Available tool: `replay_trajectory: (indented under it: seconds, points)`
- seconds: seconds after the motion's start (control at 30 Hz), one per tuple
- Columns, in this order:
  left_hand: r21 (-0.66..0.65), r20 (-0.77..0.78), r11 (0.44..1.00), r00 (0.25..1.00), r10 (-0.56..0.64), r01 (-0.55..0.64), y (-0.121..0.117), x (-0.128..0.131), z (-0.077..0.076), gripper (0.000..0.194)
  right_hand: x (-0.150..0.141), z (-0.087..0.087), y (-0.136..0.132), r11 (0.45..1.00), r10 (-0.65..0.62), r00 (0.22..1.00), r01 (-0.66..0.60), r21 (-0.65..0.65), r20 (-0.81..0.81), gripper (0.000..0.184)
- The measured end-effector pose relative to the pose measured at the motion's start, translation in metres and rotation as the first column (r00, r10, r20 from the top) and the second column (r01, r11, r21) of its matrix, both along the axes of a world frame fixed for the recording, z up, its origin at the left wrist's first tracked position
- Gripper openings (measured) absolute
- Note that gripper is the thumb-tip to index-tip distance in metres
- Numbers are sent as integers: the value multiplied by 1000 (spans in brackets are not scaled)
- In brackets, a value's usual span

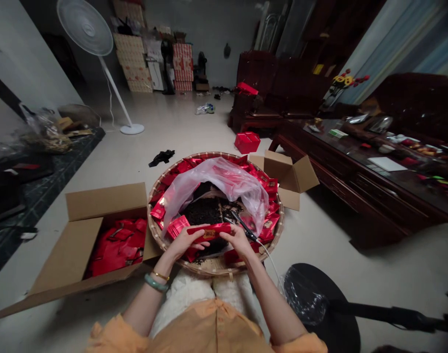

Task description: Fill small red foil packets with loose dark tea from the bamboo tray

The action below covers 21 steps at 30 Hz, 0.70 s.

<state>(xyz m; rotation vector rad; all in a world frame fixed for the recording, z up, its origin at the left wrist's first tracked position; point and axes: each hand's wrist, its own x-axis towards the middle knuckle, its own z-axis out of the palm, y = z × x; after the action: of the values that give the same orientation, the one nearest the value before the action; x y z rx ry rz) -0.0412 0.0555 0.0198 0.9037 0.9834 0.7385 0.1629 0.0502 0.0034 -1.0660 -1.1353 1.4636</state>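
My left hand (185, 241) and my right hand (238, 240) grip the two ends of a flat red foil packet (209, 232), held level above a round woven bamboo tray (161, 189). Loose dark tea leaves (203, 212) lie heaped in the tray, partly under a clear plastic bag (218, 189). Several red packets (270, 196) ring the tray's inner edge. Just beyond my right hand's fingers is a black-and-silver hand sealer (242, 225), with a white cord (270, 262) trailing toward the lower right. A cardboard box (106, 201) holding red packets (117, 247) stands left of the tray.
A second open cardboard box (288, 176) touches the tray's far right. A red box (247, 142) and a black cloth (162, 157) lie on the floor. A dark wooden table (341, 157) stands to the right. A round black stand base (319, 306) sits at lower right, with a white fan (86, 29) and stacked cartons (133, 61) beyond.
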Motion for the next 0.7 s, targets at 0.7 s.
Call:
replay_trajectory:
  seconds: [0.7]
  points:
    - [13, -19, 1000, 1000, 11, -10, -4, 10, 8, 45, 2, 0, -13, 978, 204, 979, -205, -44, -25, 39]
